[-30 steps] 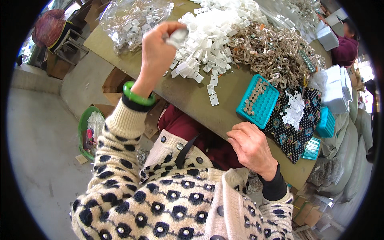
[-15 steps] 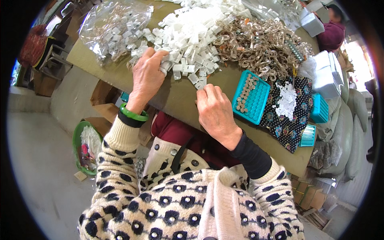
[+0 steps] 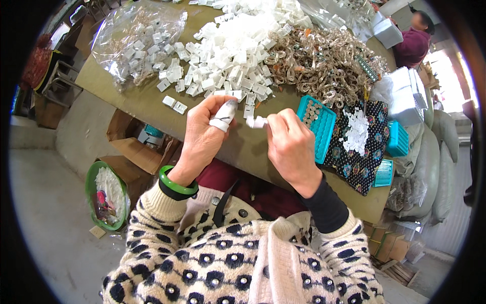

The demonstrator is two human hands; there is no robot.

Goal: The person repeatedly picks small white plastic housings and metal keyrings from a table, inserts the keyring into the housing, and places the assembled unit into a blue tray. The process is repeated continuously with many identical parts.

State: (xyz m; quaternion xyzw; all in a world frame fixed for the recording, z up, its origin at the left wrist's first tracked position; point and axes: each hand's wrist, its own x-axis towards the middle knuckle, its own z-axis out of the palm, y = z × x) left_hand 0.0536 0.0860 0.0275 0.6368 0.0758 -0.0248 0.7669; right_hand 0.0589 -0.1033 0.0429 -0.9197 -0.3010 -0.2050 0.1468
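Observation:
My left hand point(image 3: 205, 129), its thumb wrapped in white tape point(image 3: 223, 117), is closed on a small white plastic casing point(image 3: 234, 94) near the front of the heap. To its right, my right hand point(image 3: 292, 147) pinches another small white piece point(image 3: 257, 122); its exact kind is too small to tell. Beyond both hands spreads a heap of white plastic casings point(image 3: 230, 55) on the olive tabletop point(image 3: 243, 144). One casing pair point(image 3: 174, 105) lies apart, left of my left hand. Close to my right hand is a turquoise tray point(image 3: 320, 144) with round metallic pieces in some hollows.
A clear bag of casings point(image 3: 139, 45) lies at left, tangled clear-brown coils point(image 3: 324, 66) at right. White chips point(image 3: 357, 130) sit on patterned cloth point(image 3: 349, 169). Beside the table stand a green basin point(image 3: 92, 195), cardboard box point(image 3: 144, 154) and sacks point(image 3: 430, 167). A person point(image 3: 412, 45) is far right.
My left hand has drawn back from the heap toward me with a white plastic casing. My right hand has moved right and now pinches a visible white piece.

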